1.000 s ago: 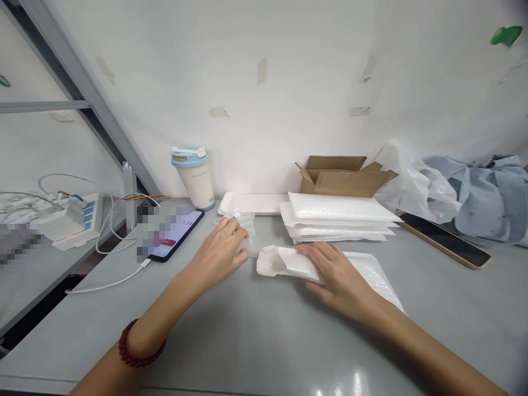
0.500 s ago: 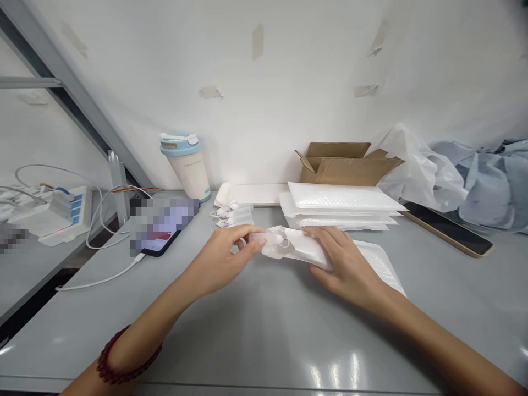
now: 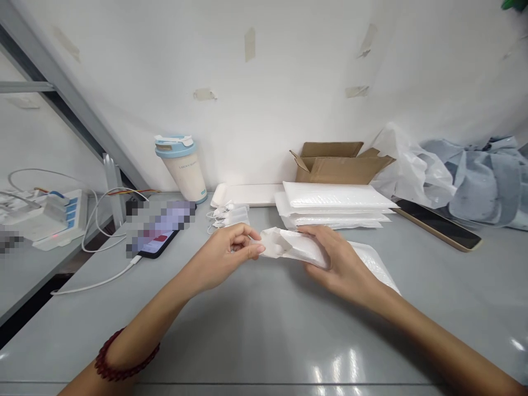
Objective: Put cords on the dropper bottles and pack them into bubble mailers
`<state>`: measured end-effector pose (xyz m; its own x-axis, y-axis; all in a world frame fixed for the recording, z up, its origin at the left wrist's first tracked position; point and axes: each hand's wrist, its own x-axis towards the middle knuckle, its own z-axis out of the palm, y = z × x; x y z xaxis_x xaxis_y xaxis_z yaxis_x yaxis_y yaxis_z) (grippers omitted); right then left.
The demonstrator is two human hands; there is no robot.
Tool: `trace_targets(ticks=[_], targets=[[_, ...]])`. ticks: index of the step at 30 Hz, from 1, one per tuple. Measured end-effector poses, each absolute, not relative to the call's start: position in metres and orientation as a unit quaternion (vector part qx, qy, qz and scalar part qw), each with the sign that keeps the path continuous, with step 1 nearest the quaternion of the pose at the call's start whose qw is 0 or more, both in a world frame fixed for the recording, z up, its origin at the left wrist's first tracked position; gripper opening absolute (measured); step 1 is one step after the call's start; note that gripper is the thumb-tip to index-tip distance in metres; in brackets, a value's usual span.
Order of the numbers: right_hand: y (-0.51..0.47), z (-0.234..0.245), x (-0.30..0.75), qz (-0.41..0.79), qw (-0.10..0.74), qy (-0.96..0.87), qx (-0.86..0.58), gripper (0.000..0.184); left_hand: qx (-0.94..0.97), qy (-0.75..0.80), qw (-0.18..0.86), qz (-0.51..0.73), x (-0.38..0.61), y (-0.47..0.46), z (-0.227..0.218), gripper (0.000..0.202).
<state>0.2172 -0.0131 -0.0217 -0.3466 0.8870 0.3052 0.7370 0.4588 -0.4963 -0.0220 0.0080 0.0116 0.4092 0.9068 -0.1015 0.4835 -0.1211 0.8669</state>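
A white bubble mailer (image 3: 305,247) is held just above the grey table, its mouth gaping toward the left. My right hand (image 3: 336,261) wraps round the mailer's body, thumb below and fingers on top. At the mouth, my left hand (image 3: 233,253) is closed in a pinch on the mailer's edge. Something pale shows inside the opening, too shaded to name. Beneath my right wrist lies another bubble mailer (image 3: 373,267), partly covered. Behind my left hand are several small clear packets (image 3: 235,215) with white cords or loops.
A stack of bubble mailers (image 3: 338,196) lies ahead, before an open cardboard box (image 3: 342,168). A lidded cup (image 3: 183,170) and a charging phone (image 3: 160,236) stand left; another phone (image 3: 437,225) and plastic bags (image 3: 412,168) are right. A power strip (image 3: 61,220) sits far left.
The small translucent packet with a white loop, earlier between my left fingers and the mailer's mouth, has gone into the mailer. My left fingertips are now at the mailer's edge. The view has shifted slightly.
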Motion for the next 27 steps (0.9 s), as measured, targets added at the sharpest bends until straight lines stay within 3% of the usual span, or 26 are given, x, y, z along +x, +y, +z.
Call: trace_targets(ticks=[5, 11, 18, 22, 24, 27], targets=[[-0.017, -0.018, 0.216, 0.166, 0.291, -0.799, -0.499, 0.051, 0.693, 0.521, 0.404, 0.291, -0.016, 0.007, 0.010, 0.029], [-0.020, -0.020, 0.213, 0.142, 0.287, -0.811, -0.489, 0.051, 0.665, 0.505, 0.432, 0.342, -0.011, 0.003, 0.005, 0.033], [-0.018, -0.024, 0.213, 0.129, 0.274, -0.821, -0.484, 0.050, 0.665, 0.485, 0.480, 0.305, -0.007, 0.003, -0.001, 0.016], [-0.022, -0.024, 0.210, 0.118, 0.262, -0.844, -0.453, 0.051, 0.682, 0.502, 0.416, 0.331, -0.004, 0.001, -0.001, 0.012], [-0.024, -0.024, 0.210, 0.112, 0.268, -0.847, -0.446, 0.051, 0.665, 0.532, 0.398, 0.341, -0.003, -0.001, 0.000, 0.023], [-0.026, -0.021, 0.210, 0.103, 0.279, -0.846, -0.442, 0.051, 0.617, 0.544, 0.444, 0.356, -0.004, -0.001, 0.002, 0.056]])
